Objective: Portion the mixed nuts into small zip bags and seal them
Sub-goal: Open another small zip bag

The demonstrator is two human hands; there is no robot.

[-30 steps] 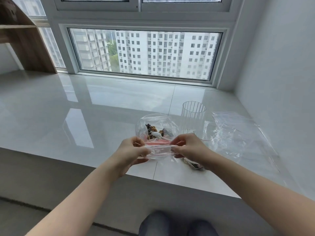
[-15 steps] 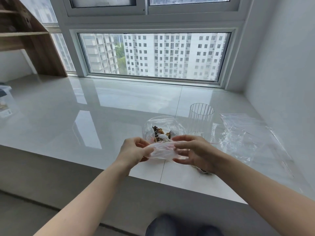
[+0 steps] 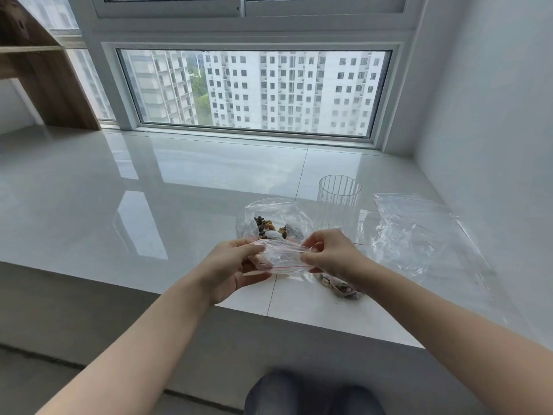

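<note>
1. At the bottom centre of the frame the person's knees (image 3: 314, 393) sit close to the counter (image 3: 149, 211) edge, so the work stays within easy reach.
2. Just above centre, the left hand (image 3: 230, 265) and right hand (image 3: 332, 256) each pinch one end of a small zip bag (image 3: 281, 257), held off the counter. Stretching it between them likely keeps the red-lined strip straight for opening or pressing closed; which one I cannot tell.
3. Under the right wrist, a filled bag of nuts (image 3: 341, 287) lies near the counter edge, seemingly a finished portion set aside.
4. Just behind the hands sits the open bag of mixed nuts (image 3: 269, 226), the supply, close for scooping.
5. Right of it stands a clear ribbed cup (image 3: 339, 202), perhaps the measure.
6. At right, spare bags (image 3: 419, 235) lie flat.
</note>
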